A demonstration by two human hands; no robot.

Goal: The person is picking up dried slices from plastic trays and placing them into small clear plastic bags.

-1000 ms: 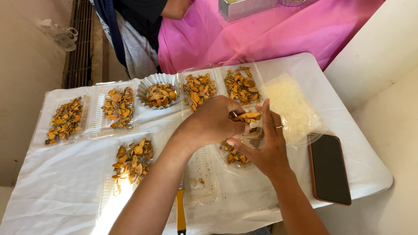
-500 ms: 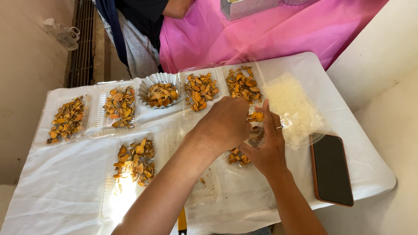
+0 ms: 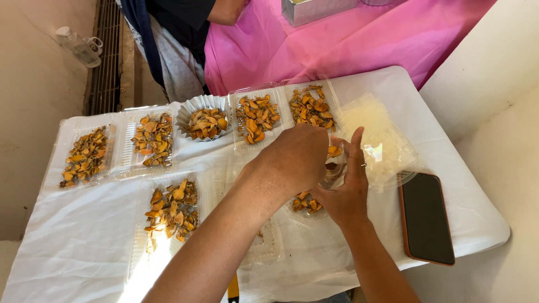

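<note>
Both hands over a clear tray (image 3: 314,205) of orange dried slices, middle of the surface (image 3: 84,235). Left hand (image 3: 295,160) curled on top, its fingers hidden: grip unclear. Right hand (image 3: 348,188) steadies the tray's right edge, fingers loosely spread. Versus earlier: left hand has slid right, covering more tray.

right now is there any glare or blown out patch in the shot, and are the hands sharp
Head view: sunlight blows out the white tablecloth at lower left, washing the near tray of orange slices; glare glints on the stack of clear lids; left hand and right hand are fairly sharp and evenly lit.
</note>
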